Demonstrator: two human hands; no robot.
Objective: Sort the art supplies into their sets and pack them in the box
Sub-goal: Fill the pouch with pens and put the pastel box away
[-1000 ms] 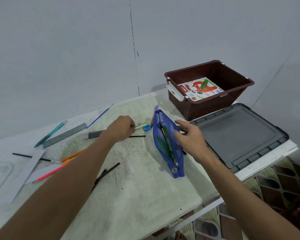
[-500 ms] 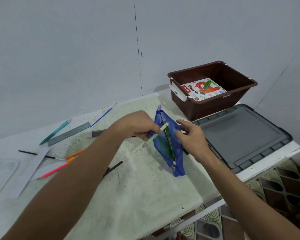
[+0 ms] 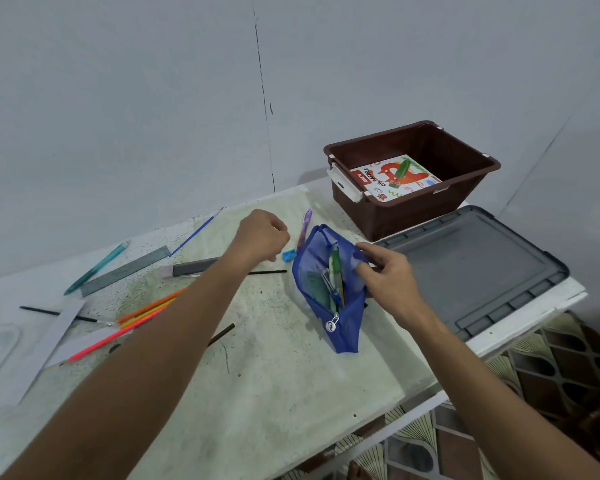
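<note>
A blue mesh pencil pouch [image 3: 347,317] lies unzipped on the table, with a green pen [image 3: 334,268] and other pens inside. My right hand [image 3: 385,275] pinches the pouch's right edge and holds it open. My left hand [image 3: 262,237] hovers left of the pouch with its fingers curled and nothing visible in them. A small blue sharpener [image 3: 289,255] and a purple pen [image 3: 305,226] lie between that hand and the pouch. The brown box [image 3: 409,209] stands at the back right with an oil pastel set [image 3: 395,178] inside.
The box's grey lid [image 3: 471,268] lies flat right of the pouch. Left of my arm lie orange and pink pencils [image 3: 142,313], a grey ruler [image 3: 125,271], a teal pen [image 3: 96,268], a blue stick [image 3: 194,233], thin black sticks [image 3: 267,272] and a grey bar [image 3: 194,267].
My left hand carried the green pen to the pouch, left it inside and drew back to the left. My right hand kept hold of the pouch's edge.
</note>
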